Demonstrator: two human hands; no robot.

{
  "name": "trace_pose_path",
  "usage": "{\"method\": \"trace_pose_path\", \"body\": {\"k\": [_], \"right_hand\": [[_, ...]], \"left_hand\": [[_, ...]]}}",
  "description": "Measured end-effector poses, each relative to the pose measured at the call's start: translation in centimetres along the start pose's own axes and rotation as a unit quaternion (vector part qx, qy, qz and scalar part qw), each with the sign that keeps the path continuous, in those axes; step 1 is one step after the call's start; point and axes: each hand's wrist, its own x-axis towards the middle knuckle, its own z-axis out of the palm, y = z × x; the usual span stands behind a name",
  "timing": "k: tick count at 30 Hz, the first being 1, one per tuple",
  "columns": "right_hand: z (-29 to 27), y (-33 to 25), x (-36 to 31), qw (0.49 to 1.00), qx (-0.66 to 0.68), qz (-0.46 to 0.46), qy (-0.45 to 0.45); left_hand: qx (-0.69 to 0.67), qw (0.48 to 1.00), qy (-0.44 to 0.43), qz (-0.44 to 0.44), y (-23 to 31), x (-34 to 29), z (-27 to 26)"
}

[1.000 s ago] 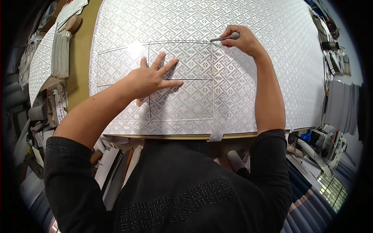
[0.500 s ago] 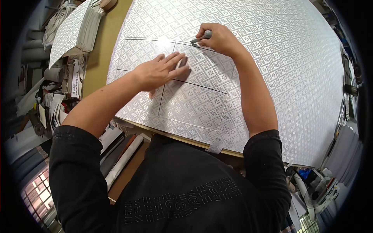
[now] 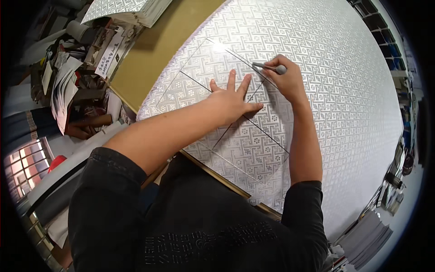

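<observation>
A pale silver fabric (image 3: 353, 113) with a woven geometric pattern covers the table in front of me. Dark ruled lines cross on it within a lightly marked box. My left hand (image 3: 231, 100) lies flat over the crossing lines, fingers spread, pressing on the cloth. To its upper right, my right hand (image 3: 287, 79) pinches a grey marker pen (image 3: 272, 68) with a rounded end. The pen lies almost level, its tip at or just over the far dark line; whether it touches is too fine to tell.
An olive-coloured board (image 3: 149, 50) borders the fabric's left edge, with a thick swatch book (image 3: 147, 12) on its far end. Shelves of papers and rolls (image 3: 68, 86) crowd the left side. A stack of grey sheets (image 3: 369, 238) sits at the lower right.
The view has turned, so the lines now slant down to the right. My left hand has spread its fingers and shifted onto the crossing. The pen has moved leftward along the far line.
</observation>
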Motion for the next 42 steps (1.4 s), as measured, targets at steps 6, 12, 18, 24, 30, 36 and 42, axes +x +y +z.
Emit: {"method": "trace_pose_path", "body": {"k": [6,12,18,24,30,36,42], "right_hand": [[8.4,-4.4,9.5,0.998,-0.014,-0.060,-0.012],[10.2,-3.3,10.4,0.996,0.040,-0.076,-0.011],[9.2,-3.4,11.4,0.995,0.060,-0.057,-0.052],[6.0,-5.3,18.5,0.962,0.050,-0.042,-0.266],[6.0,-9.7,23.1,0.900,-0.098,-0.027,-0.424],[9.7,-11.1,22.1,0.861,-0.072,-0.055,-0.501],[20.0,-14.0,12.3,0.789,0.002,-0.224,-0.572]], "left_hand": [[-0.053,0.998,-0.023,0.016,-0.7,0.6,0.5],[-0.084,0.996,-0.031,0.013,-0.9,0.6,0.3],[-0.084,0.996,0.002,0.013,-0.9,0.2,0.3],[-0.105,0.994,-0.019,0.014,-1.0,0.6,0.3],[-0.088,0.995,-0.039,0.035,-1.0,0.4,0.1],[-0.117,0.992,-0.029,0.024,-1.1,0.5,0.5],[-0.055,0.992,-0.101,0.040,-0.8,1.6,-0.1]]}}
